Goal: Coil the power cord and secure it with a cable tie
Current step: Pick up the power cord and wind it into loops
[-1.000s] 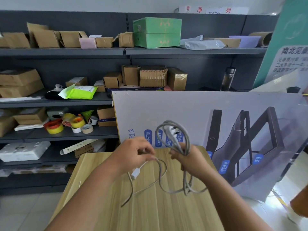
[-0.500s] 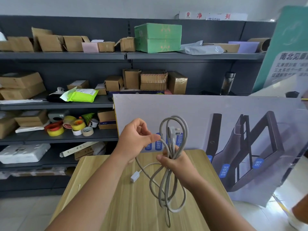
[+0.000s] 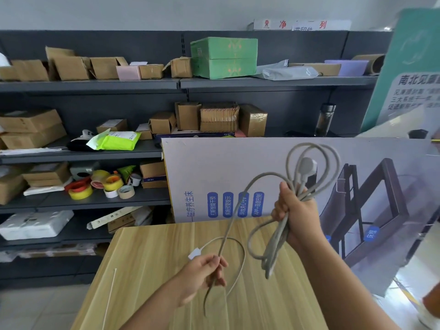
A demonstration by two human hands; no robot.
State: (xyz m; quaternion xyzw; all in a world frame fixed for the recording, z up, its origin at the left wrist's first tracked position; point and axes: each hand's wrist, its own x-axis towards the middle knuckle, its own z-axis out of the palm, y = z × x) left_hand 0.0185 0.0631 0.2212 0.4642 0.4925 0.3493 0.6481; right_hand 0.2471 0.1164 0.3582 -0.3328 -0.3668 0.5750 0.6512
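Coiling half done: your right hand (image 3: 300, 217) clenches the gathered power cord (image 3: 276, 244); left hand (image 3: 202, 273) pinches its loose tail; cable tie (image 3: 110, 296), lower left, lies unused.

The right hand (image 3: 296, 216) is gripping, fist closed and raised, while the left hand (image 3: 202, 273) is pinching low, forearms reaching forward from the frame's bottom.

You're working in bright, even daylight with soft shadows. Glare washes out the floor (image 3: 404, 279) at lower right. The wide lens bends the shelves (image 3: 90, 84) near the edges.
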